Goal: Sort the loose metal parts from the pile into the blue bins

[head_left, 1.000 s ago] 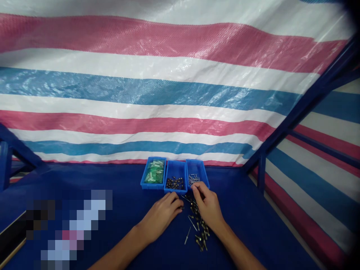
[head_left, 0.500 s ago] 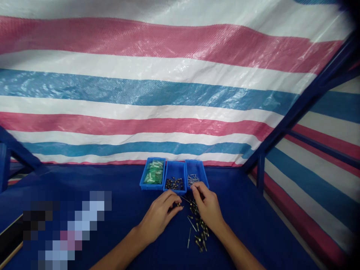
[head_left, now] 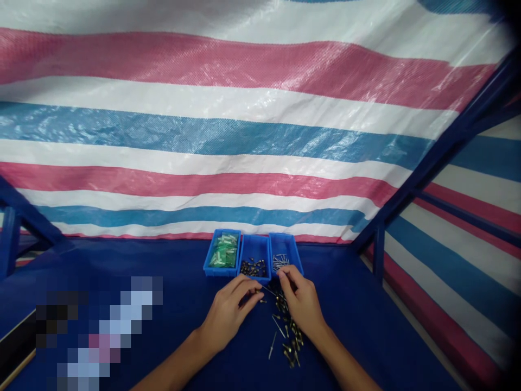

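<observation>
My left hand (head_left: 232, 307) is closed in a pinch in front of the middle bin, with a small brass-coloured piece (head_left: 258, 292) partly showing at its fingertips. My right hand (head_left: 301, 298) has its thumb and fingers pressed together at the front of the right bin; what they hold, if anything, is hidden. Between and below the hands lies a loose pile of brass-coloured pieces (head_left: 288, 347), partly covered by my right hand. A silver rivet-like pin (head_left: 272, 346) lies left of the pile. Another thin pin (head_left: 267, 290) lies between the fingertips of both hands.
Three blue bins stand side by side: the left bin (head_left: 205, 266) with green-and-clear packets (head_left: 223, 251), the middle bin (head_left: 255, 244) with dark brass pieces (head_left: 253, 267), the right bin (head_left: 285, 243) with silver pins (head_left: 280, 262). A striped sheet (head_left: 203, 179) hangs behind the blue table (head_left: 142, 260).
The left fingertips have drawn closer together, and the brass-coloured piece in them shows less. My right hand has hardly moved. The whole view has shifted slightly.
</observation>
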Motion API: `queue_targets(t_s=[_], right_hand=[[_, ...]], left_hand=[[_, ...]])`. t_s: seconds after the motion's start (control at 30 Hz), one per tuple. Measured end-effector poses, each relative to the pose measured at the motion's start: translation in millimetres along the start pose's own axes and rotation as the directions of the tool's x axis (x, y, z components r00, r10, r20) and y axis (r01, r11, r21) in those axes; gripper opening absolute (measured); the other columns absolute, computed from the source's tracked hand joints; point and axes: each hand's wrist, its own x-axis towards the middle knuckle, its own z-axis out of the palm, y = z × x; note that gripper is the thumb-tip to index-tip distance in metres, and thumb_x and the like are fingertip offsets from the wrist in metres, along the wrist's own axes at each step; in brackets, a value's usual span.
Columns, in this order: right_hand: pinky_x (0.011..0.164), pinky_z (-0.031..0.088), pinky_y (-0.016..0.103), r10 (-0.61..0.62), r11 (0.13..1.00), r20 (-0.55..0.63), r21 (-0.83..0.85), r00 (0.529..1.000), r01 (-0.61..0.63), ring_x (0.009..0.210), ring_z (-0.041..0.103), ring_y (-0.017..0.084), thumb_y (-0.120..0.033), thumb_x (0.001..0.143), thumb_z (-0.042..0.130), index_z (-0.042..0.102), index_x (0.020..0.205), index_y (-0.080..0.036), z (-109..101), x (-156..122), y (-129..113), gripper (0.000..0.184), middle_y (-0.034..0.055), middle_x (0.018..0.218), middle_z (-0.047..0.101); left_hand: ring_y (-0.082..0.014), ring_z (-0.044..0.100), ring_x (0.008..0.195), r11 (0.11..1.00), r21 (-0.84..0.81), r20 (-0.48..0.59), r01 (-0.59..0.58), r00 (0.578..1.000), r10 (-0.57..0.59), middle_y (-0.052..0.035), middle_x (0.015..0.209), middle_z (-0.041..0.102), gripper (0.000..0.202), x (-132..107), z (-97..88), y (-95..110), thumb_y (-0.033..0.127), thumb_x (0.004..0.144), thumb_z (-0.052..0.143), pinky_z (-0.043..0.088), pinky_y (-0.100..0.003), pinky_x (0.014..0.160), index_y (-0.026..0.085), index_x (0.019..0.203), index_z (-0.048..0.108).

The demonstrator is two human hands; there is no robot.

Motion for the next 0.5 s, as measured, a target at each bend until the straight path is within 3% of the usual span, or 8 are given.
queue_targets(t_s=[0.13,0.27,0.5], right_hand=[[0.064,0.047,0.024,-0.007,1.000,-0.009,0.001,1.000,0.007,0.066,0.064,0.016,-0.045,0.111,0.047,0.070,0.104,-0.024,0.4,0.0,0.3,0.032,-0.0007,0.082,0.072],[0.065,0.047,0.025,-0.008,1.000,-0.010,-0.001,1.000,0.008,0.065,0.063,0.016,-0.046,0.111,0.047,0.070,0.104,-0.024,1.1,0.6,0.5,0.033,-0.0008,0.081,0.071],[0.065,0.045,0.024,-0.010,1.000,-0.001,0.017,1.000,0.010,0.066,0.062,0.016,-0.045,0.112,0.046,0.069,0.103,-0.024,1.8,0.0,1.5,0.032,-0.0005,0.082,0.071]], left_hand=[[-0.0179,0.070,0.091,1.000,0.009,0.000,0.023,1.000,-0.023,-0.0070,0.112,0.071,0.018,-0.4,0.2,-0.6,0.029,0.112,0.058,0.060,-0.031,0.087,0.024,0.125,0.069],[-0.0175,0.069,0.086,0.998,0.004,-0.040,0.060,0.997,-0.060,-0.0074,0.110,0.071,0.023,-0.6,-0.1,-0.4,0.030,0.111,0.057,0.061,-0.030,0.083,0.024,0.131,0.068],[-0.0173,0.070,0.084,0.994,-0.032,-0.104,0.105,0.989,-0.108,-0.0065,0.108,0.073,0.015,-1.7,0.7,-3.4,0.031,0.110,0.060,0.060,-0.029,0.080,0.024,0.118,0.070]])
